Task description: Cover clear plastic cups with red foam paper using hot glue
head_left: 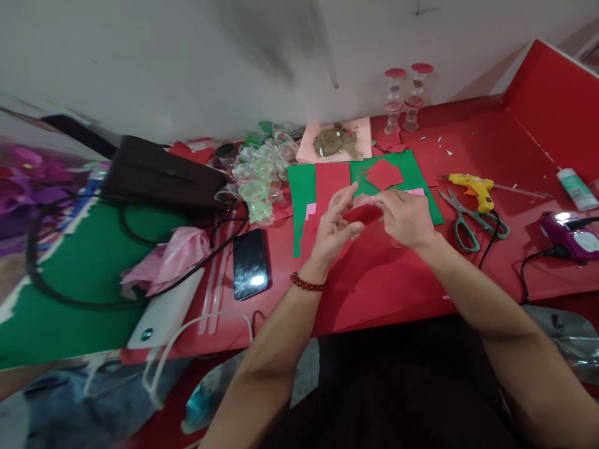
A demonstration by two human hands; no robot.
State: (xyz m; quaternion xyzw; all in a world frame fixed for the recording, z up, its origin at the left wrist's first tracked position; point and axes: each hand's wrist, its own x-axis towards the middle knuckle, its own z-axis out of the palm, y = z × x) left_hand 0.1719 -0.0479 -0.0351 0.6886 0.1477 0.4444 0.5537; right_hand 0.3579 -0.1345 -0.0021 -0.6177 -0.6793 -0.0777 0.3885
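Both my hands meet over the middle of the red table [468, 143]. My left hand [334, 227], with a red bead bracelet on the wrist, and my right hand [405, 215] pinch a small piece of red paper [362, 214] between their fingertips. Under them lie a green paper sheet [302, 187] and a red sheet [330, 178]. A red paper square [384, 173] rests on the green sheet just beyond my fingers.
Scissors [468, 221] and a yellow glue gun [472, 187] lie right of my hands, with a purple tool [568, 234] and a white bottle [576, 188] farther right. A phone [250, 262], clear plastic cups [262, 171], pink cloth [173, 255], a black bag [159, 171] and cables sit left.
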